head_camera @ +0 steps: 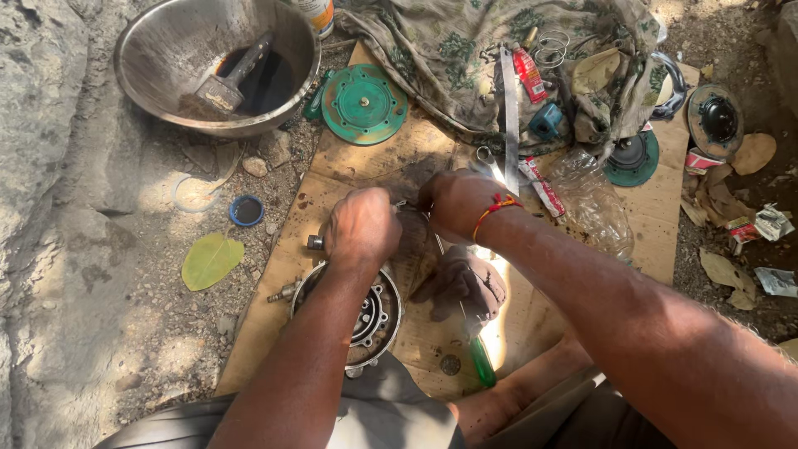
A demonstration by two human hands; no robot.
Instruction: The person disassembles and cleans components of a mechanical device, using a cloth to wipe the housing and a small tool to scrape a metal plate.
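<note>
My left hand (361,226) is closed in a fist around a small metal part whose end sticks out to the left at the socket-like tip (315,242). It sits just above a round metal housing (378,320) with a ring of holes, lying on a cardboard sheet (349,166). My right hand (453,204), with a red thread on the wrist, is closed close beside the left hand; what it grips is hidden. A dirty brown rag (465,283) lies under the right wrist. A green-handled screwdriver (480,359) lies below it.
A steel bowl (158,75) with dark liquid and a brush (229,79) stands at the top left. A green round cover (363,104) lies on the cardboard. On a patterned cloth (440,50) lie a red tube, a blue part and rings. Rock borders the left.
</note>
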